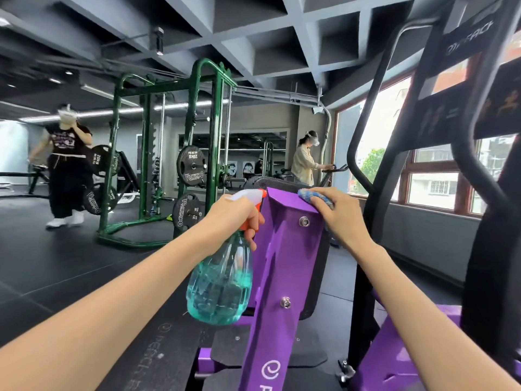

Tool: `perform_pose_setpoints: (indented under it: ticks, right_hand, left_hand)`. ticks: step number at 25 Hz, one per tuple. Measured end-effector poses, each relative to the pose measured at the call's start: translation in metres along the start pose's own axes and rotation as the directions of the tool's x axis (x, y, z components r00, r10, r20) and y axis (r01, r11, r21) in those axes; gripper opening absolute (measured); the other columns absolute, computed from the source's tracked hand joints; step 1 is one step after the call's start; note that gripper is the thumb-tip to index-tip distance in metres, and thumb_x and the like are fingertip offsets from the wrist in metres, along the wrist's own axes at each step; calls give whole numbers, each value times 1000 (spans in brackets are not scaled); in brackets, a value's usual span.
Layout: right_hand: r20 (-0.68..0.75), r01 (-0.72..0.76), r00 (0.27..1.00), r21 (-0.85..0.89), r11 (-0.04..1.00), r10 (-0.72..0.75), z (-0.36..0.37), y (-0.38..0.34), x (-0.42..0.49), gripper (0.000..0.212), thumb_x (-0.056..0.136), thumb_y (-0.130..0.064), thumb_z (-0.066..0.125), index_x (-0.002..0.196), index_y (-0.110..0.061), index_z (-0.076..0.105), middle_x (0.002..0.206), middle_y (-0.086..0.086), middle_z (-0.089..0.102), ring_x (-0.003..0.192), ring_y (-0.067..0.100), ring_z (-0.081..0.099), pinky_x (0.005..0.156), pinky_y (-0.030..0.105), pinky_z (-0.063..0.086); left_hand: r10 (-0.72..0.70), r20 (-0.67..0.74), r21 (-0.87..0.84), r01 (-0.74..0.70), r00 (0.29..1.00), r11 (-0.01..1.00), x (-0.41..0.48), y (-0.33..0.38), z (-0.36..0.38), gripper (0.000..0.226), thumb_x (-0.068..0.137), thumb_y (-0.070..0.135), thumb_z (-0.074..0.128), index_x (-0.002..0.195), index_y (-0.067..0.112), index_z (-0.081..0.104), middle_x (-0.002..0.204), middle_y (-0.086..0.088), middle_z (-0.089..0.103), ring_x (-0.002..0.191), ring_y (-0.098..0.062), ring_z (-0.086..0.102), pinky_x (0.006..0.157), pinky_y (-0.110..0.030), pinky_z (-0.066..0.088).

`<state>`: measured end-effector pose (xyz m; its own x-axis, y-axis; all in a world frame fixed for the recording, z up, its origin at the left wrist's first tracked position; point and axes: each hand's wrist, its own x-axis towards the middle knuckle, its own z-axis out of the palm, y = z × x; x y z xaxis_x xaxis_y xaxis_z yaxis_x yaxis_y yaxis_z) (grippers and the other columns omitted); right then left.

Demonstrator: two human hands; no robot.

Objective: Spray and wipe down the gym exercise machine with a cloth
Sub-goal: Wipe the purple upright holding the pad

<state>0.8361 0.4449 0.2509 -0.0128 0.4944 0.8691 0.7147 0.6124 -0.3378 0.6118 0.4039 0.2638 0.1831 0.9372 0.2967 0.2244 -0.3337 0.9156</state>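
Fuzzy blue cloth (315, 196) pressed on angular purple metal post (282, 263).

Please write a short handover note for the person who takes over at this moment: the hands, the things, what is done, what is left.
Left hand: grips the spray bottle at its neck, beside the purple frame.
Right hand: holds the blue cloth on the frame's top edge.
Done: wiping is at the top; how much was sprayed cannot be told.
Left: probably the frame's lower part.
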Motion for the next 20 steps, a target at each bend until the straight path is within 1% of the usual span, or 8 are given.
perform_pose_setpoints:
  ticks: [3,5,7,12,13,16,17,20]
  right_hand:
    - [30,275,961,16,961,-275,29,-24,-10,23,91,-17,57,110,-12,69,108,2,67,101,15,60,90,17,40]
    - [-25,384,923,24,923,-383,24,-22,-24,24,91,-12,57,113,-8,67,110,3,64,104,16,58,93,18,41]
    - [-31,483,874,-53,874,-485,27,-4,-45,24,93,-7,56,116,-4,64,115,7,62,109,20,57,99,28,41]
    - [424,844,526,-158,512,-737,73,34,-115,33,96,-3,41,127,-6,51,127,12,60,123,24,50,107,40,36]
    - [404,843,532,-170,510,-744,71,34,-105,33,97,-2,40,127,-5,52,128,12,59,122,25,51,104,41,38]
    - [44,559,822,-252,790,-567,66,13,-72,34,92,4,50,125,-1,59,133,13,55,127,26,49,106,44,37]
    - [-21,512,845,-260,819,-534,71,12,-74,35,90,6,53,124,0,61,133,12,56,128,26,48,107,44,37]
    - [279,737,673,-334,588,-685,91,18,-112,29,83,4,52,107,-3,68,117,11,65,119,26,54,94,40,45]
  left_hand:
    - [-38,-5,5,38,999,999,6,-9,6,51,48,7,48,96,4,65,85,-27,60,36,-29,53,43,-27,48]
    - [-78,-10,-20,78,997,997,3,-16,5,45,55,2,48,96,13,63,77,-22,60,36,-29,54,39,-24,46]
    - [-67,-26,-61,66,997,996,-3,-24,3,42,61,-2,49,100,4,63,66,-17,60,40,-29,53,39,-21,45]
    - [-107,18,-88,108,994,990,3,-42,4,29,60,-6,46,79,9,63,81,-21,59,31,-25,46,37,-35,50]
    - [-113,13,-77,114,993,991,5,-45,2,32,53,-4,47,78,11,60,81,-22,58,29,-25,46,38,-34,50]
    - [-104,19,-98,105,994,990,8,-53,-2,49,42,-3,44,82,22,59,80,-20,60,30,-26,46,44,-32,51]
    - [-92,19,-96,94,996,991,4,-54,-1,44,45,-3,46,81,17,61,75,-16,61,32,-26,46,43,-31,51]
    - [-57,-50,-32,55,997,998,-7,-54,-3,20,67,-7,49,80,-7,63,53,-9,56,43,-29,50,42,-23,46]
